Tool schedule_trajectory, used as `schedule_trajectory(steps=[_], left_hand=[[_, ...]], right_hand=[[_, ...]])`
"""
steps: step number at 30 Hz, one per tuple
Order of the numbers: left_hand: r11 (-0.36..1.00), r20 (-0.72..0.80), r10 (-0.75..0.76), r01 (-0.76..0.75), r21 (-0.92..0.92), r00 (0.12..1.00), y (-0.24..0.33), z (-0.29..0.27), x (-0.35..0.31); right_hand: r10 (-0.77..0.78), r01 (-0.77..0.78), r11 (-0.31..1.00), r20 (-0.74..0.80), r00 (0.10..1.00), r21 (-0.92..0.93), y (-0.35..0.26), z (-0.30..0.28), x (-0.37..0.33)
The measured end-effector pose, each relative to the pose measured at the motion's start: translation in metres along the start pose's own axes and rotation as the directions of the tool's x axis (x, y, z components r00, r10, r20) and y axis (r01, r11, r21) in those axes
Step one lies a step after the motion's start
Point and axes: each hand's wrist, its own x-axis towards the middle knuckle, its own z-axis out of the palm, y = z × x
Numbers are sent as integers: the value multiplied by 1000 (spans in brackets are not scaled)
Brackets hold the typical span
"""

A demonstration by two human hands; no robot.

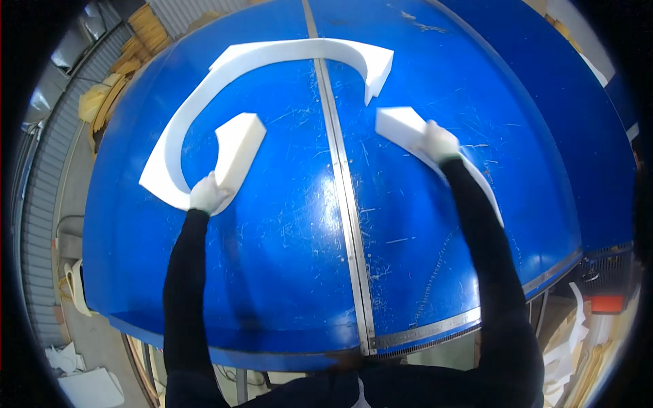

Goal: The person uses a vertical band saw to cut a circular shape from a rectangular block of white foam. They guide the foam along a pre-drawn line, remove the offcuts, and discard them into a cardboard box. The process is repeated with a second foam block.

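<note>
A large curved piece of white foam (175, 132) with angular outer corners lies on the blue tabletop, arching from the left to the far middle. My left hand (208, 194), in a whitish glove, closes on its near-left end, where a thick blocky foam arm (239, 146) points away from me. Whether that arm is joined to the big curve is hidden by the hand. On the right, my right hand (439, 141), gloved too, grips a separate curved white foam strip (400, 125). This strip's near end runs beside my right forearm, which partly covers it.
A metal seam (340, 163) splits the scratched blue table (292, 272) from front to back. Metal edging (435, 331) borders its near right side. Foam scraps (88, 384) lie on the floor at lower left. Stacked brownish sheets (146, 30) stand at far left, and a red object (607, 303) at right.
</note>
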Motion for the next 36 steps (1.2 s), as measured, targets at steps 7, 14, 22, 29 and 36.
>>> schedule_trajectory(steps=[7,14,22,29,36], left_hand=[[904,146,369,-318,-287,918,35,-68,-193],[766,53,629,-607,-209,776,222,-28,-176],[872,-51,387,-383,-306,921,266,-18,-131],[888,113,429,-395,-234,896,249,-58,-124],[934,-88,354,-348,85,931,130,-33,-77]], right_hand=[[-361,272,910,276,891,313,28,-103,-259],[-575,541,815,397,715,207,-63,-120,-303],[-503,368,863,516,693,346,-73,-95,-285],[-542,461,841,441,716,284,-35,-75,-216],[-528,474,848,299,795,236,-1,-52,-110]])
